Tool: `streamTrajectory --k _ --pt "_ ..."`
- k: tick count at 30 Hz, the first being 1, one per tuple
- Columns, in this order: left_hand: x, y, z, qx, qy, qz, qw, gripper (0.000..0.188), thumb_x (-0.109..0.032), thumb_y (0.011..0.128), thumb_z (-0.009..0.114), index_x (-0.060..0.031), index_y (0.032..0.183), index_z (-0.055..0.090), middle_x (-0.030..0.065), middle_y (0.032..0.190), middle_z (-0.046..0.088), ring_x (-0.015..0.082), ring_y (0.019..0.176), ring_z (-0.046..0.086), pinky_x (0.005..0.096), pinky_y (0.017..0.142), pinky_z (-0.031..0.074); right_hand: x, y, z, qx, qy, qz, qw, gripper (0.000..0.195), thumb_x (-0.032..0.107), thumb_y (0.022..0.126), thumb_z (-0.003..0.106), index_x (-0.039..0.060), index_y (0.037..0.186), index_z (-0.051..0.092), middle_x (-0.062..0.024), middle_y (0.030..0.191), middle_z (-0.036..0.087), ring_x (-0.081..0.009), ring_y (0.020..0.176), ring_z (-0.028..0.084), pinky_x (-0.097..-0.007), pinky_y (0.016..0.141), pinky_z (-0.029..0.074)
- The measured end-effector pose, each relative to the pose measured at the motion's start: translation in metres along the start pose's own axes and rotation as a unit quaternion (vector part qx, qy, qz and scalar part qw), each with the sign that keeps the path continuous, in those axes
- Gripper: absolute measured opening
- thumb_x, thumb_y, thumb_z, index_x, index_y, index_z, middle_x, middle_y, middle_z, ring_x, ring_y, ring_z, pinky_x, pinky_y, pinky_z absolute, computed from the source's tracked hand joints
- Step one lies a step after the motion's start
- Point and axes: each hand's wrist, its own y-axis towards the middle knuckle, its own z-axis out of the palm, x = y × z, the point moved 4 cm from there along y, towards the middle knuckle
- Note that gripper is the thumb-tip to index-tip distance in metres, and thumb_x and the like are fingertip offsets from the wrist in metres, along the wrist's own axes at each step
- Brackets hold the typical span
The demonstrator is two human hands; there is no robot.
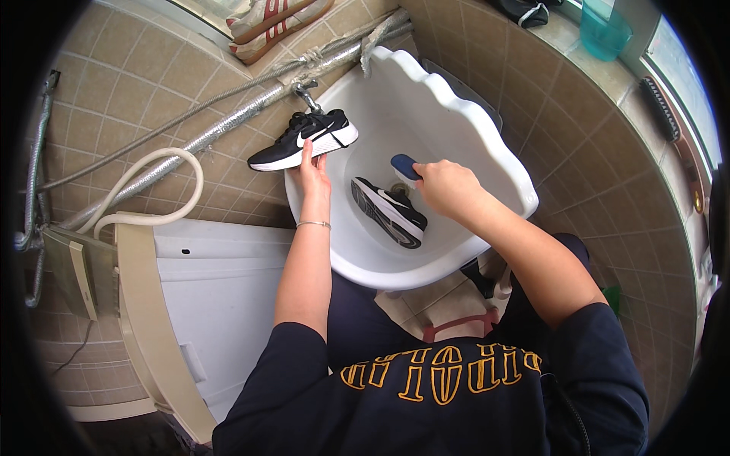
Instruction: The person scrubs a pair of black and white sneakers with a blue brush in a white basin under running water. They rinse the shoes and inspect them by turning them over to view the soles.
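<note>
A black Nike running shoe with a white sole rests in my left hand, held up over the left rim of a white ceramic sink, just below the metal tap. My right hand grips a blue-backed scrubbing brush above the basin; pale bristles show beneath it. The matching black shoe lies on its side in the bowl beside the drain, its dark outsole turned toward the lower left. The brush and both shoes are apart from one another.
Foil-wrapped pipes cross the tiled wall behind the tap. A white washing machine with a pale hose stands at left. Beige and red sneakers sit on the upper ledge; a teal container and hairbrush lie along the right sill.
</note>
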Motion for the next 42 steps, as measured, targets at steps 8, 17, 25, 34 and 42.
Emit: streamTrajectory --k 8,17,25,34,42 --pt "-0.023 -0.020 0.015 -0.010 0.000 0.046 0.999 0.062 -0.009 0.081 0.074 -0.0114 0.131 0.038 0.0087 0.126 0.052 0.0249 0.115 0.053 0.0469 0.101 0.043 0.000 0.001 0.003 -0.004 -0.005 -0.004 1.000 0.023 0.017 0.089 0.054 0.0023 0.102 0.066 -0.0194 0.089 0.068 -0.0346 0.088 0.067 -0.0417 0.076 0.055" --pt "-0.023 -0.019 0.013 -0.016 -0.002 0.049 0.999 0.071 -0.006 0.080 0.073 -0.0124 0.136 0.030 0.0100 0.132 0.048 0.0262 0.121 0.049 0.0504 0.105 0.039 0.002 0.000 0.004 0.007 -0.003 -0.004 1.000 0.023 0.017 0.089 0.054 0.0026 0.103 0.066 -0.0193 0.092 0.068 -0.0347 0.089 0.067 -0.0418 0.077 0.055" --pt "-0.024 -0.018 0.008 -0.013 0.020 0.054 0.998 0.073 -0.006 0.078 0.075 -0.0142 0.136 0.031 0.0074 0.130 0.049 0.0255 0.119 0.049 0.0496 0.101 0.041 0.000 0.002 0.003 -0.006 0.015 0.008 1.000 0.025 0.019 0.089 0.055 -0.0008 0.101 0.064 -0.0219 0.090 0.067 -0.0370 0.089 0.067 -0.0435 0.078 0.054" --pt "-0.006 -0.064 -0.006 0.153 0.001 -0.227 0.962 0.054 -0.035 0.087 0.059 -0.0109 0.134 0.046 0.0071 0.135 0.050 0.0264 0.126 0.045 0.0445 0.106 0.035 -0.017 0.001 -0.064 0.048 0.173 0.040 0.983 0.036 0.029 0.089 0.060 0.0105 0.118 0.066 -0.0169 0.081 0.069 -0.0289 0.072 0.066 -0.0370 0.068 0.053" --pt "0.012 -0.097 0.057 0.194 0.007 -0.300 0.934 0.044 -0.041 0.090 0.055 -0.0075 0.118 0.059 0.0067 0.110 0.066 0.0224 0.099 0.063 0.0377 0.092 0.049 -0.003 0.005 -0.039 0.093 0.091 -0.063 0.989 0.032 0.025 0.088 0.062 0.0097 0.116 0.066 -0.0175 0.081 0.067 -0.0278 0.071 0.063 -0.0346 0.071 0.049"
